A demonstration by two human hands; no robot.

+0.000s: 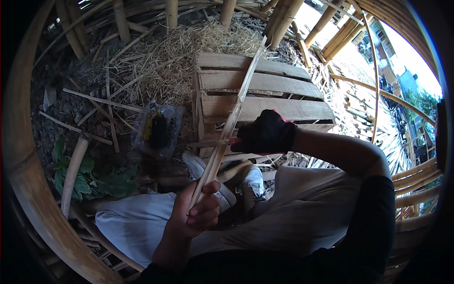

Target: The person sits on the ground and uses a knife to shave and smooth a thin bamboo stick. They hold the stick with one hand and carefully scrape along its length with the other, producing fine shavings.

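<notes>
A long split bamboo strip slants up and away from my lap, its far end above a slatted wooden pallet. My bare left hand is closed around the strip's near end. My right hand, in a black and red glove, is closed around a knife; its handle is hidden in the fist. The blade points left and crosses the strip about midway, against it as far as I can see. My knees are spread on either side, with shoes below the strip.
Left of the pallet lies a clear plastic bag with a dark object in it. Dry straw is heaped behind. Green leaves and loose sticks lie at left. A thick bamboo pole curves along the left edge; more bamboo stands around.
</notes>
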